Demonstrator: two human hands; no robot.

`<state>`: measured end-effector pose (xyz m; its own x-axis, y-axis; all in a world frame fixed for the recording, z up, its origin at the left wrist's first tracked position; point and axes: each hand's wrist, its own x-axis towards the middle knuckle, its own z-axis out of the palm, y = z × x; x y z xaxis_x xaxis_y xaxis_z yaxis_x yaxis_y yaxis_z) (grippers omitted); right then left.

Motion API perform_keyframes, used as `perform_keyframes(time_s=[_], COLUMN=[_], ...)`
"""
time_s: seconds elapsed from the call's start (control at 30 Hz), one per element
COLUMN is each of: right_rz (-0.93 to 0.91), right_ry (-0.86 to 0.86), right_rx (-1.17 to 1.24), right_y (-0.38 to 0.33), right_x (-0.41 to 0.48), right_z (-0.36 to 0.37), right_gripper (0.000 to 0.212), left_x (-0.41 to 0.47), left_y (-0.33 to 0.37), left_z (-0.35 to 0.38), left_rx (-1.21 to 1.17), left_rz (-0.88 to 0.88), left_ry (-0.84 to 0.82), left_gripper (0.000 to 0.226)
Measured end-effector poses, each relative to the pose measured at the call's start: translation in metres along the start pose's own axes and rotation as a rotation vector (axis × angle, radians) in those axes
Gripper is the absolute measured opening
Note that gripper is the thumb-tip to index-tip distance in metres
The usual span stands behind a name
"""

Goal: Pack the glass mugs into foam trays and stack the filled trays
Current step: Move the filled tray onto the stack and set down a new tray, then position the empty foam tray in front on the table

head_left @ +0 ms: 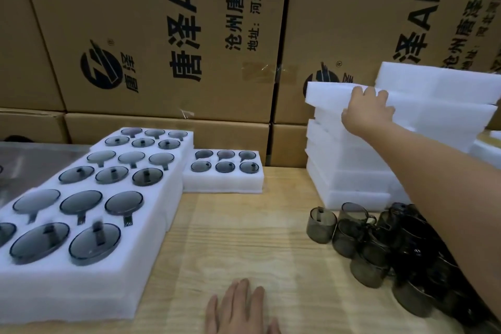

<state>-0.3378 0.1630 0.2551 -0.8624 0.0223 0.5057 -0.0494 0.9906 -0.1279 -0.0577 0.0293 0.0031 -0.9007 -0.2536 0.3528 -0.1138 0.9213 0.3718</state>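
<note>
The right hand [368, 111] is reaching across to the top foam tray [330, 92] of a tall stack of empty trays [352, 171] at the right rear of the wooden table [244, 238]. Its fingers are curling over the tray's upper face while the thumb is pressing lower against the side, pinching the slab. That tray is lying flat with its long axis running left to right, and its left end is jutting out past the trays below. The foam is looking white, thick and soft-edged, with a slightly fuzzy surface.

The left hand [238, 306] is resting palm down on the pale, grained tabletop at the near edge, fingers straight and slightly spread, holding nothing.

The loose glass mugs [379, 249] are crowding together under the right forearm, just in front of the empty stack. They are short smoky-grey cylinders with small strap handles, standing upright.

On the left, filled trays [108, 293] are sitting end to end in a raised block running away from the camera. Each is holding packed mugs [81, 203] in round wells, two rows of three, with the handles sitting in narrow slots. A lower filled tray [222, 184] is lying just right of the block's far end, holding six mugs. Printed brown cardboard cartons [162, 35] are standing behind everything.
</note>
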Motion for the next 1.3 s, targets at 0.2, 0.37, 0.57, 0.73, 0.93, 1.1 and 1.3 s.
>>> perform_keyframes(time_s=[0.2, 0.37, 0.57, 0.73, 0.93, 1.1, 1.3], right_rz=[0.004, -0.138, -0.237, -0.231, -0.218, -0.193, -0.204], right_ry=[0.113, 0.252, 0.206, 0.142, -0.099, -0.250, -0.248], right_rx=[0.006, 0.363, 0.743, 0.825, 0.878, 0.970, 1.010], right_y=[-0.010, -0.018, -0.016, 0.012, 0.056, 0.072, 0.076], right_x=[-0.015, -0.069, -0.221, -0.346, -0.407, -0.414, -0.412], right_z=[-0.009, -0.032, -0.048, -0.025, 0.006, 0.006, 0.016], right_gripper=[0.038, 0.042, 0.036, 0.030, 0.039, 0.037, 0.035], left_x=[0.000, -0.005, -0.010, -0.020, -0.050, -0.075, -0.078], left_y=[0.000, 0.003, 0.004, -0.007, -0.044, -0.046, -0.047], left_z=[0.002, -0.004, -0.012, -0.031, -0.073, -0.077, -0.071], left_rx=[0.021, 0.013, -0.030, -0.828, -1.469, -1.497, -1.229], left_rz=[-0.004, -0.005, -0.043, -0.396, -0.627, -0.417, -0.152], left_ry=[0.099, 0.014, 0.029, 0.326, 0.451, 0.384, 0.080], left_gripper=[0.052, 0.054, 0.049, 0.026, 0.025, 0.024, 0.063])
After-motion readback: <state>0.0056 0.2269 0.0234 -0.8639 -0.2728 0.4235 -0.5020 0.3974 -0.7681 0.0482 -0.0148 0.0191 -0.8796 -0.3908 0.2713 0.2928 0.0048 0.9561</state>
